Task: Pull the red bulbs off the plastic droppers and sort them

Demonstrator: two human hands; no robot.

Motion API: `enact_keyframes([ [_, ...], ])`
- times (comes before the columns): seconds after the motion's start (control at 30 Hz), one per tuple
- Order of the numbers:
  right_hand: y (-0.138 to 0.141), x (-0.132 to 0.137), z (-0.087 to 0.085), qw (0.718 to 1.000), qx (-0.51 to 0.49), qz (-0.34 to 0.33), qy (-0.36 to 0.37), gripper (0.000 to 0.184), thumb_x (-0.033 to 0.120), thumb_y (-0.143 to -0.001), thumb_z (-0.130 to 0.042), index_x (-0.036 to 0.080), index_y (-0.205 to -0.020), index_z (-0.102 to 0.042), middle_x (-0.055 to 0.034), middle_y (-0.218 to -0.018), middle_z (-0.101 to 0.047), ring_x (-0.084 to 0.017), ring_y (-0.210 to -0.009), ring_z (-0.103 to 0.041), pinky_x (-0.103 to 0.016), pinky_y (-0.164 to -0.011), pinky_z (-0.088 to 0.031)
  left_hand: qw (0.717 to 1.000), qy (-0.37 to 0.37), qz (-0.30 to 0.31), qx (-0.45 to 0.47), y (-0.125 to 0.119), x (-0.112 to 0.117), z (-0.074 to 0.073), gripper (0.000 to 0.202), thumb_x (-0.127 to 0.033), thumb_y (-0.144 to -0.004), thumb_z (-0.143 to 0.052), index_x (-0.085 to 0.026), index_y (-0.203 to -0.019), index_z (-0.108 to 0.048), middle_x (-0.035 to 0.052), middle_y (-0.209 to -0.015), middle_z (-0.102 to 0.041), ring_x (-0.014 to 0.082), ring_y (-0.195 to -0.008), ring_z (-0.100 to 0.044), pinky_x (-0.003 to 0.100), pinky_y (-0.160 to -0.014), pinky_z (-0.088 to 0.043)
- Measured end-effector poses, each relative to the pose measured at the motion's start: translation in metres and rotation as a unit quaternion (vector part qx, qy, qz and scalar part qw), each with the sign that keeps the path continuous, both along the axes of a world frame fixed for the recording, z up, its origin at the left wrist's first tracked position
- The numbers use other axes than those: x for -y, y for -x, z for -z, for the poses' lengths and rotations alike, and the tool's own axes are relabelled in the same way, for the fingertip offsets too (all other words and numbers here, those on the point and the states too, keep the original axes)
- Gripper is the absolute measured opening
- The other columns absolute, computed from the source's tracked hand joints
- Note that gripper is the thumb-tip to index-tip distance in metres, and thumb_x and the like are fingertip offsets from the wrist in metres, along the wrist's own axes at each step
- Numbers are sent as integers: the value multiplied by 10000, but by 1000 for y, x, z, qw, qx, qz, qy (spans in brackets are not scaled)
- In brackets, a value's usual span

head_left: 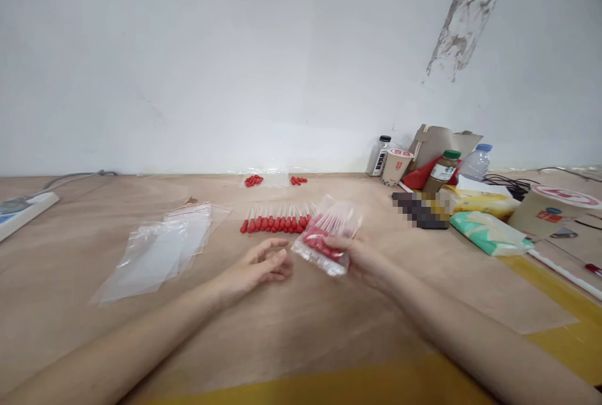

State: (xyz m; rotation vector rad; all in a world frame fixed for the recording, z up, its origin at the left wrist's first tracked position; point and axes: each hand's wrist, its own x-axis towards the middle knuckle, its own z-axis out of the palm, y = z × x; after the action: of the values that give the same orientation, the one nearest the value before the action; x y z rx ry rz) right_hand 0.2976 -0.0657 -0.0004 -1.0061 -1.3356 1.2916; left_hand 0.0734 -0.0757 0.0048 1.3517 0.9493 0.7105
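My right hand (360, 259) grips a clear plastic bag (324, 261) with several red-tipped white sticks inside, their red ends toward me. Just left of the bag, my left hand (266, 262) is held with fingers apart and slightly curled, nothing in it. Behind the hands lies a row of red-tipped sticks (275, 224), red ends toward me; the bag covers its right end. On the left lies a fanned stack of clear bags (155, 261). Near the wall are two small groups of red pieces, one at the left (254, 180) and one at the right (298, 180).
A power strip (28, 214) with a cable lies at the far left. On the right stand a paper cup (397, 167), bottles (442, 173), tissue packs (491, 234), a dark flat object (418, 210) and a large paper tub (545, 214). A wall rises behind the table.
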Motion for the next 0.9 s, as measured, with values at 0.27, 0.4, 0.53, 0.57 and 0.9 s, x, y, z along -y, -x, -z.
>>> enact_keyframes([
  [0.27,9,10,22,990,29,121,63,368,386,-667,-666,165,-932,-538,-61,-879,-622,-168,-740,-594,-302,-640,-500,995,100,-20,15,-8,-11,1,330,-268,-629,-735,-152,-899,-586,20,-824,-652,117,-689,-605,244,-645,-469],
  [0.4,-5,-13,19,932,183,264,-169,276,310,-668,-652,179,-882,-536,-24,-841,-592,-151,-760,-546,-287,-697,-457,994,100,8,-44,1,-31,-7,272,-202,-574,-711,-137,-826,-632,-4,-716,-636,88,-591,-556,189,-518,-384],
  [0.53,7,-13,9,904,263,20,-335,96,255,-755,-583,184,-692,-570,4,-680,-583,-118,-660,-535,-249,-650,-428,987,99,58,-115,-2,-42,-13,281,-182,-555,-702,-141,-827,-644,-10,-721,-636,84,-551,-543,195,-496,-374],
  [0.57,12,-11,7,891,279,-25,-357,88,251,-750,-601,184,-696,-585,2,-684,-588,-117,-664,-535,-244,-644,-422,986,95,60,-124,-4,-42,-13,297,-184,-558,-707,-145,-844,-638,-11,-728,-636,87,-557,-550,201,-513,-392],
  [0.9,26,-14,27,878,339,-13,-339,112,258,-721,-670,170,-786,-646,-24,-734,-571,-128,-692,-527,-252,-644,-417,988,120,-95,-32,8,-7,4,691,-226,-495,-835,-141,-1082,-481,-31,-675,-612,146,-703,-640,294,-734,-510],
])
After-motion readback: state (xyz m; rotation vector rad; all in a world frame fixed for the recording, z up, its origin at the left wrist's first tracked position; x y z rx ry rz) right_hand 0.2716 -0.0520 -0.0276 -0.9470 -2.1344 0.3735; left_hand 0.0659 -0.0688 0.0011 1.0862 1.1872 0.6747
